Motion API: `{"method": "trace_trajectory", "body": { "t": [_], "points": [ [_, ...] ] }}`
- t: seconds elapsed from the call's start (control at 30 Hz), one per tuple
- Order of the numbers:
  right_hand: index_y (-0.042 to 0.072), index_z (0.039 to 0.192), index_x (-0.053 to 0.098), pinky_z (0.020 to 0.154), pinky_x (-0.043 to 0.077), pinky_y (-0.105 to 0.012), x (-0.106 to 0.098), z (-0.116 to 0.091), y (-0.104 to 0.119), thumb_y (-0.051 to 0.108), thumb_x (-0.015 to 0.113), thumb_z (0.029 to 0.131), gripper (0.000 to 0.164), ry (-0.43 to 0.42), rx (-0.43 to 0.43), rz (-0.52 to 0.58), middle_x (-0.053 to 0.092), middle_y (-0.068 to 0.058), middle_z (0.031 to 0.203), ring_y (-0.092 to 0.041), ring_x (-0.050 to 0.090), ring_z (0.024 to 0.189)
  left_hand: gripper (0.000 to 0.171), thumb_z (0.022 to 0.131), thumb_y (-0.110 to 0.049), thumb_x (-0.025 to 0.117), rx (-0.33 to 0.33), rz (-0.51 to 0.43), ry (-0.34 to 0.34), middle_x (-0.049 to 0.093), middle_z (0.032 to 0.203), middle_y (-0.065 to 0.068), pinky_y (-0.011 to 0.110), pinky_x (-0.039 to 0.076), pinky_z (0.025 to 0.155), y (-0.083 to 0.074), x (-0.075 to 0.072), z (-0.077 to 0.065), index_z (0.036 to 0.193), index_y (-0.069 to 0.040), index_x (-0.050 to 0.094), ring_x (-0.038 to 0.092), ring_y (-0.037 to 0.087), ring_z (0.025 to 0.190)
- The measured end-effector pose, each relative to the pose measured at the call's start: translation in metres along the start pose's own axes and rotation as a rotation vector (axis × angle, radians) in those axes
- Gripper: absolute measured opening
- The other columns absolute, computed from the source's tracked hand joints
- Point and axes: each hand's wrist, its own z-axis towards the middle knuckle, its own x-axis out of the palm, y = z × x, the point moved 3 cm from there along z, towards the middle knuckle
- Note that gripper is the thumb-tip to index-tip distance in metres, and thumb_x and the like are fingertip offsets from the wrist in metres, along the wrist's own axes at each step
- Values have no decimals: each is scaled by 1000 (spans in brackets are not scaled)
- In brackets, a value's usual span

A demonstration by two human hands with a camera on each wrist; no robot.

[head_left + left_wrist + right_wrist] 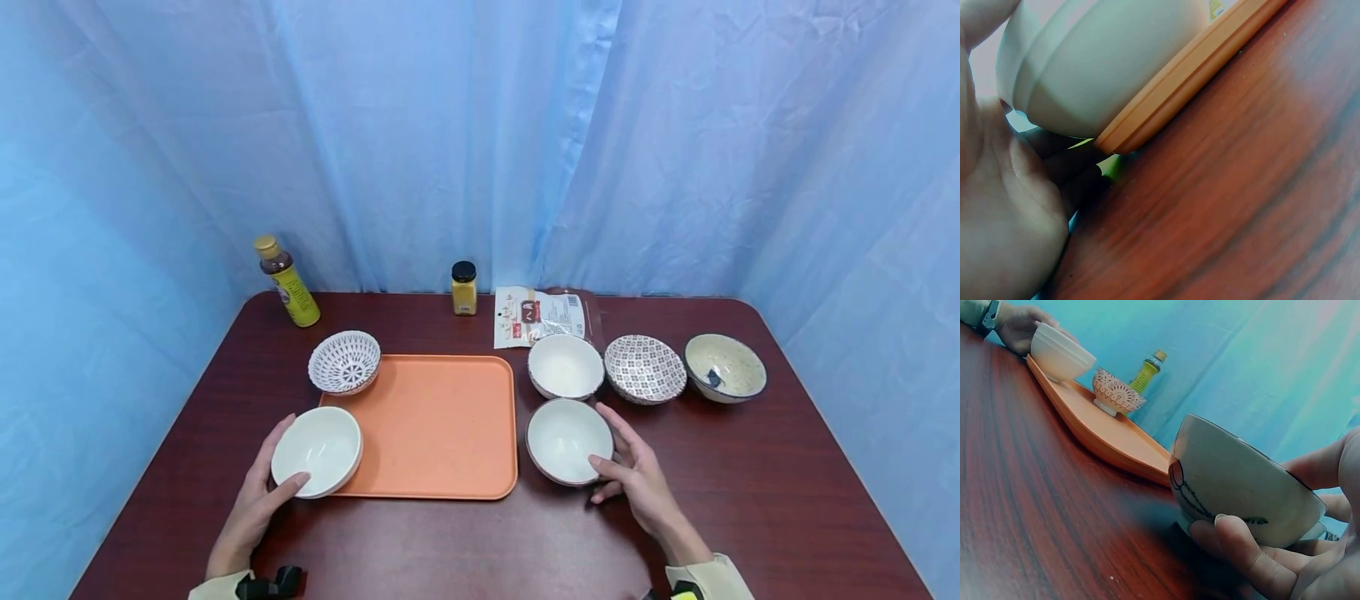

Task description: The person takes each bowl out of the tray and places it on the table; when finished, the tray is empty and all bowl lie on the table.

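My left hand (pixel 258 492) holds a plain white bowl (pixel 317 450) by its left side, thumb at the rim. That bowl stands over the front left corner of the orange tray (pixel 442 433); in the left wrist view its base meets the tray's edge. My right hand (pixel 637 475) grips a dark-rimmed white bowl (pixel 570 442) just right of the tray. Painted decoration shows on this bowl's outside (pixel 1241 481) in the right wrist view, with fingers under its side. Whether its foot touches the table I cannot tell. A patterned bowl (pixel 345 362) sits at the tray's back left corner.
Behind the right-hand bowl stand another white bowl (pixel 566 367), a dark-patterned bowl (pixel 645 369) and a speckled bowl (pixel 725 367). Along the back are a yellow-labelled bottle (pixel 290 283), a black-lidded jar (pixel 464 289) and a white packet (pixel 536 315). Blue curtains (pixel 420 150) surround the table.
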Motion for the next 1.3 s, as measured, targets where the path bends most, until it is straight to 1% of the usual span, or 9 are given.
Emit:
{"method": "trace_trajectory", "body": {
  "t": [0.37,0.43,0.53,0.6,0.83,1.1,1.17,1.23,1.3],
  "points": [
    [4,160,17,51,57,-39,-5,-4,-2,-2,60,93,79,-13,-5,-3,9,-27,164,-12,68,83,83,92,-13,64,18,-12,0,23,163,13,0,27,92,0,0,0,161,-22,19,31,-17,123],
    [4,160,17,51,57,-39,-6,-4,-2,-1,60,94,79,-15,-1,-2,14,-22,165,-12,69,81,83,92,-13,64,19,-15,-1,23,162,13,0,27,92,0,0,0,161,-22,19,31,-17,123],
    [5,160,16,52,57,-39,-7,-5,-3,0,60,94,79,-12,4,-5,27,-5,163,-13,69,76,83,92,-14,64,11,-19,-1,23,163,14,0,27,92,-1,0,0,161,-22,19,31,-16,123],
    [7,160,16,52,57,-39,-7,-5,-3,2,60,95,79,-2,10,-10,30,0,160,-14,68,73,83,92,-14,65,5,-18,-2,23,163,14,0,27,92,-1,0,0,161,-22,19,31,-16,123],
    [11,162,7,51,57,-42,-8,-6,-1,7,54,101,77,59,47,-64,1,-24,166,-16,68,71,83,92,-14,65,11,-11,-5,23,162,14,-1,26,92,-1,1,0,161,-20,20,30,-17,123],
    [12,162,5,51,57,-42,-20,-10,6,11,51,103,75,5,92,-132,22,-39,157,-17,71,77,84,93,-16,64,-16,2,6,20,164,13,2,26,92,1,0,0,162,-24,17,28,-17,124],
    [13,162,6,51,57,-42,-23,-11,7,11,52,103,74,-4,84,-138,33,-34,153,-16,73,79,84,93,-16,64,-19,1,6,20,164,13,2,26,92,1,0,0,162,-24,16,27,-17,124],
    [13,162,7,51,57,-42,-27,-13,9,11,52,103,74,-13,69,-140,46,-18,148,-16,74,81,84,93,-16,64,-14,-4,5,21,164,14,1,26,92,1,0,0,162,-23,17,28,-17,124],
    [13,162,9,51,56,-42,-31,-14,12,10,52,103,73,-25,53,-145,54,2,140,-16,74,81,84,93,-15,65,-9,-7,1,21,163,14,0,26,92,0,1,0,162,-22,18,29,-17,124]
  ]
}}
